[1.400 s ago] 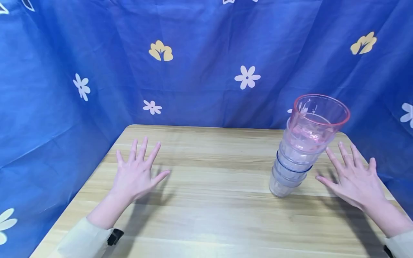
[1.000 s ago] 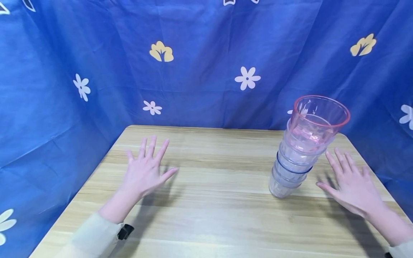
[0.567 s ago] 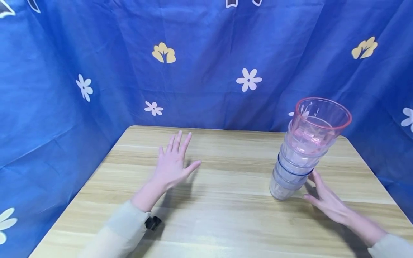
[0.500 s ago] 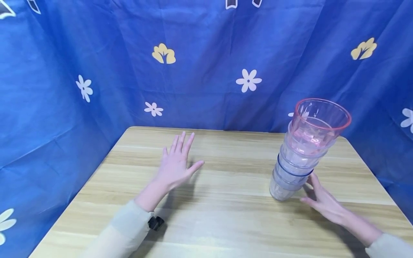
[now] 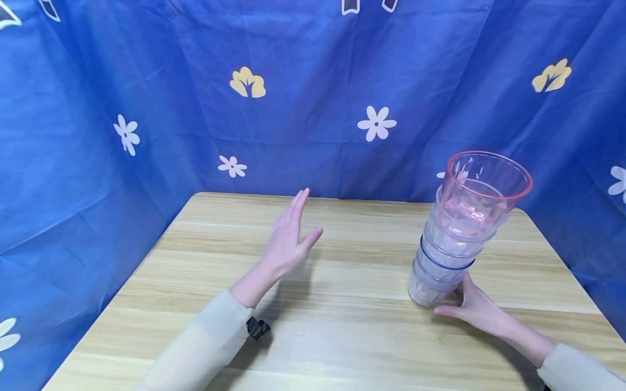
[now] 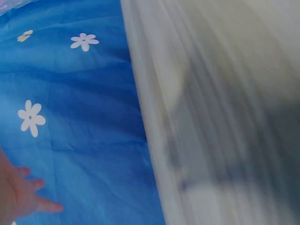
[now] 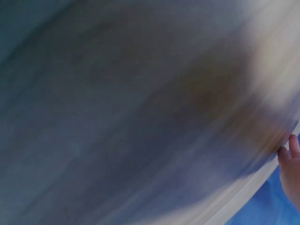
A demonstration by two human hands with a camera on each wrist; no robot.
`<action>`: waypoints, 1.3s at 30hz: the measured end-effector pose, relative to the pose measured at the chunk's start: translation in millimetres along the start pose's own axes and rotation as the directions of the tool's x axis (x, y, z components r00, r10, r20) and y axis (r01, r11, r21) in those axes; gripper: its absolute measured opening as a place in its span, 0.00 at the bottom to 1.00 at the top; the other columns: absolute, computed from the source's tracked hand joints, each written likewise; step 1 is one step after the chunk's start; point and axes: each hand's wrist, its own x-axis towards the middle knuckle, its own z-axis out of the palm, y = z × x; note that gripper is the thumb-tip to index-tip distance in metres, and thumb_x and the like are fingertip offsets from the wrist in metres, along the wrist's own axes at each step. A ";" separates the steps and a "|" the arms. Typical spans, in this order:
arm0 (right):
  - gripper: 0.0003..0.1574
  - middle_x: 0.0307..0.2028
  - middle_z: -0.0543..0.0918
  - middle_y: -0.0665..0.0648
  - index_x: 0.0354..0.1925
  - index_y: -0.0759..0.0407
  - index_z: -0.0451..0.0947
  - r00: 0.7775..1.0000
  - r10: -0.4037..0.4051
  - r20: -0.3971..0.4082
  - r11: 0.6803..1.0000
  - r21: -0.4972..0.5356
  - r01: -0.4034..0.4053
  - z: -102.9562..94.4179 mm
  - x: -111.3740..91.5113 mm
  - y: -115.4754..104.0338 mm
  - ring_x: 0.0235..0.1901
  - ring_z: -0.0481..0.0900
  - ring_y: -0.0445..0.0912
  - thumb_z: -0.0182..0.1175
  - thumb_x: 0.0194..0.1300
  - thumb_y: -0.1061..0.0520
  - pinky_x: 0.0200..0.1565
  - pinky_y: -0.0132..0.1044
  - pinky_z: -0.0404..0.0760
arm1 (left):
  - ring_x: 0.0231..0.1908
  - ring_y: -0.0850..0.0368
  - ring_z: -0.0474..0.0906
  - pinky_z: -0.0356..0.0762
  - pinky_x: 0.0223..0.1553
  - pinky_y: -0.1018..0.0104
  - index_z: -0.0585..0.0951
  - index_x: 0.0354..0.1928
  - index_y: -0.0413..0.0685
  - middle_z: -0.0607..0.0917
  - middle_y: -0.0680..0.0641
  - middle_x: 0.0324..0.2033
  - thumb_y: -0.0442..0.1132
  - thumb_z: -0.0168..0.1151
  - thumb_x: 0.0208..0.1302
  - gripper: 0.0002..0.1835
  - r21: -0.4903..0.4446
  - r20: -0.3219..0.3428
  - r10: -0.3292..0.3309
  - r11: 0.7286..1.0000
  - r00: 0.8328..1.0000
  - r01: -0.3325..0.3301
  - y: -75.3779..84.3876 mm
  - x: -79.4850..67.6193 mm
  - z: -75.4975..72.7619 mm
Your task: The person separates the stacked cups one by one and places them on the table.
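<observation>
Tall stack of nested clear, plastic-looking tumblers [image 5: 447, 247], pink-tinted red-rimmed tumbler [image 5: 471, 209] on top, at right on light wood-grain table [image 5: 362, 331]. Looks top-heavy; a low bump from the right hand [image 5: 481, 312] could topple it. That hand's thumb is spread; contact unclear, fingertips hidden. Left hand [image 5: 286, 247] straight-fingered, holding nothing. Tumblers sit inside one another; no other contents visible.

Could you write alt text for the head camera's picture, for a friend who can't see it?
A stack of clear cups, the top one pink, stands on a wooden table, a person's right hand beside its lower part. The left hand, outstretched, hangs over the table; behind is blue flowered cloth.
</observation>
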 end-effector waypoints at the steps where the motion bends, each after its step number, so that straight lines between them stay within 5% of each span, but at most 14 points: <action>1: 0.60 0.56 0.74 0.71 0.67 0.67 0.48 1.000 -0.002 -0.004 1.000 0.012 0.002 0.9 0.3 0.5 0.53 0.69 0.29 0.77 0.47 0.60 0.54 0.17 0.63 | 0.73 0.49 0.45 0.45 0.70 0.42 0.43 0.77 0.55 0.49 0.46 0.75 0.65 0.41 0.69 0.42 -0.023 -0.010 0.009 1.000 1.000 -0.009 1.8 2.8 1.3; 8: 0.53 0.56 0.73 0.66 0.66 0.66 0.50 0.999 -0.025 -0.033 0.985 0.169 0.030 8.2 2.3 -1.6 0.51 0.74 0.31 0.72 0.51 0.68 0.52 0.21 0.71 | 0.72 0.54 0.46 0.50 0.69 0.46 0.46 0.77 0.55 0.52 0.51 0.75 0.72 0.36 0.67 0.45 -0.183 -0.075 0.044 0.981 0.996 -0.057 19.0 21.4 8.7; 15: 0.50 0.52 0.75 0.40 0.65 0.62 0.51 0.996 -0.019 -0.086 0.953 0.299 0.044 15.5 2.7 -8.1 0.51 0.75 0.32 0.68 0.53 0.73 0.52 0.22 0.72 | 0.72 0.56 0.46 0.51 0.69 0.47 0.47 0.77 0.52 0.52 0.51 0.75 0.70 0.36 0.69 0.44 -0.222 -0.100 0.087 0.969 0.991 -0.107 32.5 34.1 11.6; 24: 0.49 0.53 0.73 0.34 0.65 0.54 0.53 0.991 0.065 -0.115 0.932 0.362 -0.019 19.1 -3.5 -13.1 0.53 0.71 0.28 0.66 0.53 0.75 0.53 0.19 0.68 | 0.72 0.59 0.46 0.51 0.70 0.49 0.47 0.77 0.54 0.51 0.53 0.75 0.71 0.36 0.67 0.44 -0.307 -0.076 0.117 0.942 0.990 -0.135 55.5 55.7 10.4; 33: 0.49 0.53 0.72 0.32 0.66 0.59 0.52 0.989 0.074 -0.127 0.935 0.353 -0.025 20.5 -6.0 -14.5 0.53 0.69 0.26 0.66 0.53 0.75 0.54 0.18 0.66 | 0.69 0.55 0.57 0.58 0.67 0.50 0.50 0.76 0.50 0.61 0.46 0.71 0.69 0.42 0.67 0.45 -0.532 -0.093 0.212 0.815 0.973 -0.229 98.6 86.0 13.1; 39: 0.49 0.58 0.72 0.69 0.65 0.68 0.50 0.987 0.094 -0.127 0.945 0.324 -0.048 19.4 -4.5 -16.9 0.52 0.69 0.25 0.67 0.52 0.74 0.53 0.17 0.66 | 0.68 0.55 0.60 0.60 0.64 0.45 0.47 0.75 0.52 0.63 0.45 0.70 0.74 0.41 0.64 0.48 -0.676 -0.125 0.223 0.694 0.967 -0.248 131.6 89.0 31.3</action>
